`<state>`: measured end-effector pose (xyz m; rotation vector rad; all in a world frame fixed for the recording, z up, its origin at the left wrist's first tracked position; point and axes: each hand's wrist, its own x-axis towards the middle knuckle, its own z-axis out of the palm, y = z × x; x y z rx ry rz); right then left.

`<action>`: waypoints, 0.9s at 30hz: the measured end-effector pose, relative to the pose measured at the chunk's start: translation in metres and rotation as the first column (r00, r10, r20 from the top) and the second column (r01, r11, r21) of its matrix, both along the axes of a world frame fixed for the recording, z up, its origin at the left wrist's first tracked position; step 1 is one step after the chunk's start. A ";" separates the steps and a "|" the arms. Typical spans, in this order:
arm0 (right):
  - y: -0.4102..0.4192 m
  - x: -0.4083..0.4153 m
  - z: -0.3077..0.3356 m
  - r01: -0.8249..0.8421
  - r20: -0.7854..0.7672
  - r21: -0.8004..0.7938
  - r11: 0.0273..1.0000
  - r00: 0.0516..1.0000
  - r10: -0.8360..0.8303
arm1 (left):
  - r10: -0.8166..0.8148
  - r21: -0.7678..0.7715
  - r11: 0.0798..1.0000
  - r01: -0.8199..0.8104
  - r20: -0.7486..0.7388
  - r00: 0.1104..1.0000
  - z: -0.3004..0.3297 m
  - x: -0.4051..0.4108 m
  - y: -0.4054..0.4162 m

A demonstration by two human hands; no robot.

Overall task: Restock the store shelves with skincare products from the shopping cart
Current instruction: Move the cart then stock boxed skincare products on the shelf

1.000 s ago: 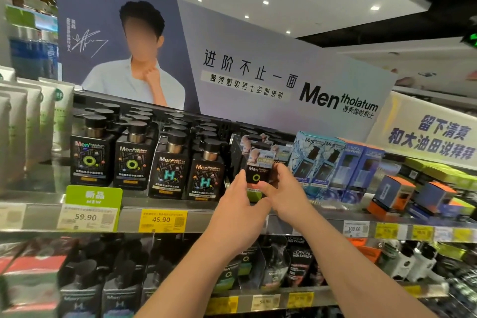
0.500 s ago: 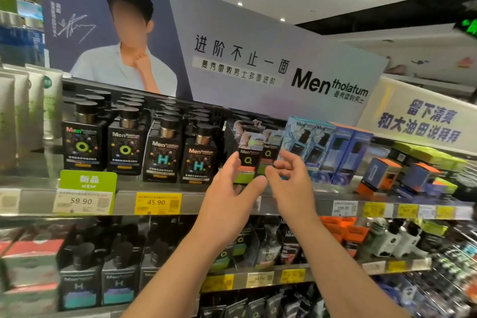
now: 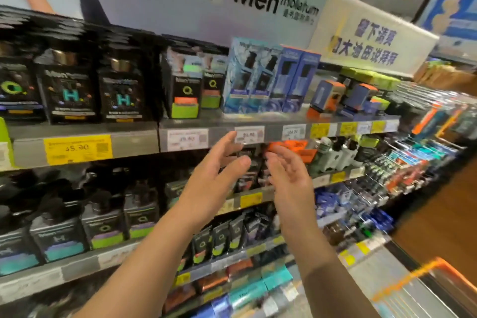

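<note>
Shelf (image 3: 85, 137): I see the top shelf stocked in front-facing rows, labels outward, so a shopper can read them. Price tags run along its edge below each row.

Cart (image 3: 423, 289): I note an orange-rimmed cart at the lower right, just beside my right arm. I judge it is parked there to keep stock within reach. Its contents are blurred; I cannot tell what remains in it.

Blue boxes (image 3: 258, 77): they stand upright on the shelf, close-packed, just right of the black box.

Bottles (image 3: 95, 88): black pump bottles stand left of the black box, rows running back in depth.

Black box (image 3: 184, 90): a black box with a green base stands upright at the shelf's front edge, square to the aisle, a like box just behind and to its right. I judge this is the product being restocked, set forward to fill the facing. Neither hand touches it.

Left hand (image 3: 209, 186): it sits below the shelf edge, in front of the second shelf, palm turned inward. Its fingers (image 3: 227, 142) are spread and nearly straight, and it holds nothing.

Right hand (image 3: 289, 181): it faces the left hand, near but apart. Its fingers (image 3: 277, 153) are loosely extended and it is empty too.

Stage: I judge one placement is complete. With both hands free, a reach to the cart is the likely next step.

Risk: the frame is motion-blurred, so I cannot read the tags reliably.
</note>
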<state>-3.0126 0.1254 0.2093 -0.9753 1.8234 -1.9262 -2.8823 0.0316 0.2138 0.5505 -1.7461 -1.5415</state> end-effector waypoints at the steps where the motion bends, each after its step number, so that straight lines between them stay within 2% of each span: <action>1: 0.012 -0.005 -0.007 0.020 0.018 0.015 1.000 1.000 -0.021 | -0.031 0.021 0.999 0.031 0.002 1.000 -0.006 -0.009 0.004; 8: 0.100 -0.053 -0.052 0.276 0.101 0.075 0.958 0.954 -0.283 | -0.307 0.112 0.948 0.298 0.079 0.948 -0.048 -0.087 0.055; 17: 0.252 -0.118 -0.107 0.555 0.244 0.197 0.808 0.771 -0.588 | -0.605 0.207 0.795 0.570 0.197 0.772 -0.087 -0.195 0.161; 22: 0.328 -0.151 -0.152 0.647 0.312 0.301 0.701 0.628 -0.713 | -0.712 0.286 0.702 0.652 0.264 0.651 -0.117 -0.247 0.220; 27: 0.386 -0.184 -0.198 0.672 0.384 0.354 0.651 0.530 -0.756 | -0.740 0.342 0.670 0.659 0.374 0.559 -0.145 -0.295 0.270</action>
